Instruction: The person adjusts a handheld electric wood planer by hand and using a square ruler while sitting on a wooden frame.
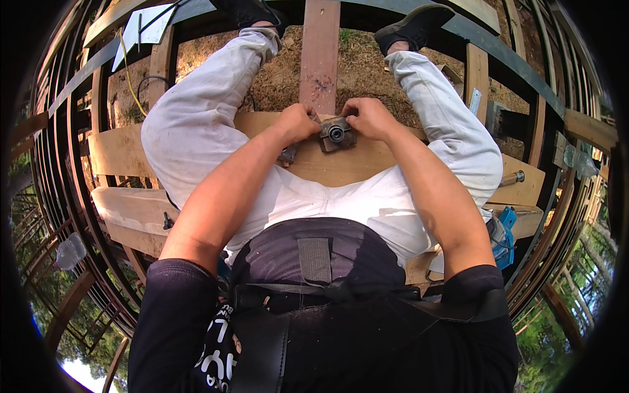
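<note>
Between my thighs, a grimy dark metal tool part (337, 133) with a round ringed centre sits over a tan board (334, 169). My left hand (298, 123) is at its left side, fingers curled and pinched; what exactly they grip is unclear. My right hand (367, 118) holds the part's upper right with thumb and bent fingers. A smaller dark piece (287, 154) lies just below my left hand, partly hidden by my forearm.
A reddish plank (320, 52) runs away ahead between joists over dirt. A white plate (141, 33) with dark bars and a yellow cord (137, 101) are upper left. A blue tool (504, 242) lies by my right hip, a tubular tool (511, 178) above it. Plastic bottles (576, 160) are at both sides.
</note>
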### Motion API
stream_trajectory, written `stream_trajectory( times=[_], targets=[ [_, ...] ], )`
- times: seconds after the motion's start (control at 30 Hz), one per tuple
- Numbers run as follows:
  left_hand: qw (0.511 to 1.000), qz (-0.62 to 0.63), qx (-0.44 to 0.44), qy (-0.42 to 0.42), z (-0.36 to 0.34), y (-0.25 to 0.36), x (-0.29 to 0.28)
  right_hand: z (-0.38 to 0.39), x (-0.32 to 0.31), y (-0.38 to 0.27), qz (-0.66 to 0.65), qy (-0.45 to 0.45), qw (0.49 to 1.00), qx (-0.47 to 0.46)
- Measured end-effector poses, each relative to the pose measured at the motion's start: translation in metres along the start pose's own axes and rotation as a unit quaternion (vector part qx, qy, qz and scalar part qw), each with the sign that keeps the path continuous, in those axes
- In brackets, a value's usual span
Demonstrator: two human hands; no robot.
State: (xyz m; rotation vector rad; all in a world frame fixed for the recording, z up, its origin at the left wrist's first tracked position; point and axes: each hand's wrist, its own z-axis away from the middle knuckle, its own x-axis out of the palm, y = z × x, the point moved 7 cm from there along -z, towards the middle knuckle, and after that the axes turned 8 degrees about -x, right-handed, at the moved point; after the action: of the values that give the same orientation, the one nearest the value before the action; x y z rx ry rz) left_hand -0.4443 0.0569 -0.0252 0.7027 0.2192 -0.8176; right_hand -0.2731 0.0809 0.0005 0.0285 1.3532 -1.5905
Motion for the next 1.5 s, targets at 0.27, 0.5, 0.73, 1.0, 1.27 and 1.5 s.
stream_trajectory(
  times=[0.27,0.5,0.73,1.0,1.27,1.5],
  targets=[
    [0.998,0.027,-0.051,-0.033,0.003,-0.001,0.000,0.003,0.006,0.006,0.000,-0.067,0.998,0.012],
    [0.999,0.021,-0.041,-0.025,-0.005,-0.008,0.004,0.018,0.016,-0.015,0.098,-0.076,0.991,-0.055],
    [0.998,0.020,-0.051,-0.039,-0.005,-0.008,0.006,0.021,0.022,-0.014,0.156,-0.099,0.981,-0.057],
    [0.999,-0.030,-0.034,-0.021,0.000,-0.004,0.003,0.021,0.020,-0.012,0.160,-0.102,0.981,-0.045],
    [0.999,-0.043,-0.024,-0.010,-0.001,-0.003,0.004,0.015,0.014,0.001,0.061,-0.060,0.995,-0.056],
    [0.999,-0.048,0.001,0.003,-0.002,-0.003,0.002,0.013,0.015,-0.001,0.106,-0.059,0.990,-0.071]
  ],
)
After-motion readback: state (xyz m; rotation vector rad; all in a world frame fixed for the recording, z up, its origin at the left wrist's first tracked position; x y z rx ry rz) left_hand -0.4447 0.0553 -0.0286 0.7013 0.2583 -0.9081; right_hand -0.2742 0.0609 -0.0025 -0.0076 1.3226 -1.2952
